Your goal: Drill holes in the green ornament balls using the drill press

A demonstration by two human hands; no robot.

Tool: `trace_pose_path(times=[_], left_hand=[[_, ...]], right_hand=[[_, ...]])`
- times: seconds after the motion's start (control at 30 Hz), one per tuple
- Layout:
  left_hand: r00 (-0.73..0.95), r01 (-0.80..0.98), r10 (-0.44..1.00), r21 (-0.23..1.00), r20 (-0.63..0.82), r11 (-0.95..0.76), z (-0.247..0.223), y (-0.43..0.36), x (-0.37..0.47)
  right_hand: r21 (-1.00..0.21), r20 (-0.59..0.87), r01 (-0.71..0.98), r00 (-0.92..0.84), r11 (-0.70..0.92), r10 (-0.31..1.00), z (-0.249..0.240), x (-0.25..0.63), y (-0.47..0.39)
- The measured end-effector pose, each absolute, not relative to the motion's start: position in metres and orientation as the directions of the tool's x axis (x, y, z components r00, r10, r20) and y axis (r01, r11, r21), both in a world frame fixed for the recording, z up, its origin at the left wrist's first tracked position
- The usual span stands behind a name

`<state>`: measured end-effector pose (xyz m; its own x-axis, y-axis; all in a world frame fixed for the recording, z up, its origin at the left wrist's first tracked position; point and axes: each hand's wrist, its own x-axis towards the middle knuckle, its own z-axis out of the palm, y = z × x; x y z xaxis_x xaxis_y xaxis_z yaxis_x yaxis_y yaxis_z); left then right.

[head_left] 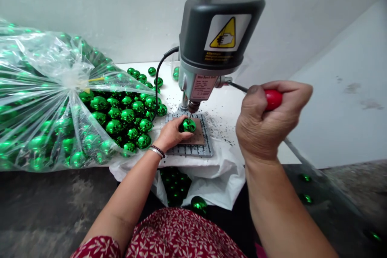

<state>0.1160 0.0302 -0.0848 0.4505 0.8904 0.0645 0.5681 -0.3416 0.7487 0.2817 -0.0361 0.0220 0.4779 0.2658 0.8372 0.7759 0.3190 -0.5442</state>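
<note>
A shiny green ball (189,125) is pinched between the thumb and fingers of my left hand (173,132). It sits on a brown board (198,137) over the grey slotted base (207,151) of a small bench drill (217,40). The thin bit (190,115) under the chuck (194,107) reaches the top of the ball; whether it has entered the ball I cannot tell. My right hand (269,119) is wrapped round the red knob (273,99) of the drill's feed lever (237,86).
A clear plastic bag (72,76) full of green balls lies at the left, with loose balls (152,71) behind it. Dark shavings dot the white table (225,123). A white sack (214,169) holding more balls hangs at the front edge. A black cable (157,84) curves beside the drill.
</note>
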Motion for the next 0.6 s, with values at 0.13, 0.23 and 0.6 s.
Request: trace_pose_path(times=[0.13, 0.23, 0.6], left_hand=[[0.447, 0.560, 0.891, 0.754, 0.073, -0.343, -0.085, 0.030, 0.116], [0.445, 0.568, 0.893, 0.753, 0.058, -0.332, -0.084, 0.029, 0.116], [0.455, 0.552, 0.889, 0.766, 0.054, -0.329, -0.084, 0.030, 0.116]], right_hand=[[-0.543, 0.839, 0.770, 0.479, 0.335, 0.258, 0.015, 0.279, -0.036], [-0.540, 0.842, 0.765, 0.479, 0.352, 0.249, 0.013, 0.278, -0.035], [-0.543, 0.840, 0.754, 0.485, 0.369, 0.245, -0.011, 0.271, -0.041]])
